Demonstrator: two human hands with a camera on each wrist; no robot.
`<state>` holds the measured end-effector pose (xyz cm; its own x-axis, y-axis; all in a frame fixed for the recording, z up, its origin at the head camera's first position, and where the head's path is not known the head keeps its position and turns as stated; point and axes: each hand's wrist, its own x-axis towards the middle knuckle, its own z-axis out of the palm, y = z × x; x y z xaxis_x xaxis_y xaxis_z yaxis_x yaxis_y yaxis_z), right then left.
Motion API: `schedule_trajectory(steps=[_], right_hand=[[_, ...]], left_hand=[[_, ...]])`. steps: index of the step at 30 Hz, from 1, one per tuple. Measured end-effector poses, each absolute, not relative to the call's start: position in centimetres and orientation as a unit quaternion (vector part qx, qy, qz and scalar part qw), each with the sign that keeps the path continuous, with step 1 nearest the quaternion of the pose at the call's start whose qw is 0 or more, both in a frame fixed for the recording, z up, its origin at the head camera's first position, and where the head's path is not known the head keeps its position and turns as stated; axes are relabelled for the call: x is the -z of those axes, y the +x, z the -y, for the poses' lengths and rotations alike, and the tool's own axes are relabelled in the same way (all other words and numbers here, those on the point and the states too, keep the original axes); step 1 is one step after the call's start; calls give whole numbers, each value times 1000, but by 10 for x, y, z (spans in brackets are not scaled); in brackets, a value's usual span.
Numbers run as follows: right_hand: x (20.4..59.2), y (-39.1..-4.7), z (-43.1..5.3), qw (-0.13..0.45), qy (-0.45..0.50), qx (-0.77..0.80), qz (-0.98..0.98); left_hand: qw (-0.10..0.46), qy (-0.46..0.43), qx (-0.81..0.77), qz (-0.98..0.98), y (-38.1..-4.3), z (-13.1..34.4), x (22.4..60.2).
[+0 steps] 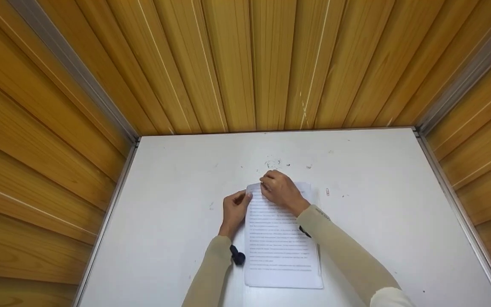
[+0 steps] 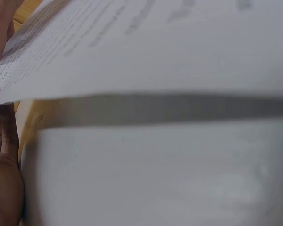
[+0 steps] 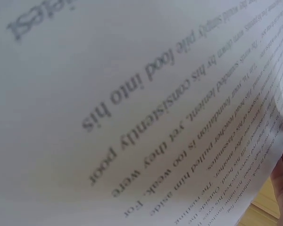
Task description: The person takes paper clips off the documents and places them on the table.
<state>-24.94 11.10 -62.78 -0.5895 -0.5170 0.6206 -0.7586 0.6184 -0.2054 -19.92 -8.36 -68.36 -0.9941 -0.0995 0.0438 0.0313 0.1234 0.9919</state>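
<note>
Papers (image 1: 280, 251) under right hand (image 1: 281, 189), left hand (image 1: 234, 211) pinching their upper left edge, right hand's hold near top unclear

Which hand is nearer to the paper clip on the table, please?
Right: the right hand is at the top edge of the papers, left of the paper clip; the left hand is farther away, at the papers' left edge.

Wood-grain walls (image 1: 271, 64) enclose a white table (image 1: 177, 170) on three sides.
</note>
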Motion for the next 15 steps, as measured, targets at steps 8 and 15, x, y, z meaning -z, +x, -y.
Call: schedule_trajectory(steps=[8,15], right_hand=[[625,-249,-114,237,365,-240,868],[620,-249,-118,146,319,-335,874]], left_hand=[[50,20,654,754,-199,84,685],[52,24,658,751,-199,83,685]])
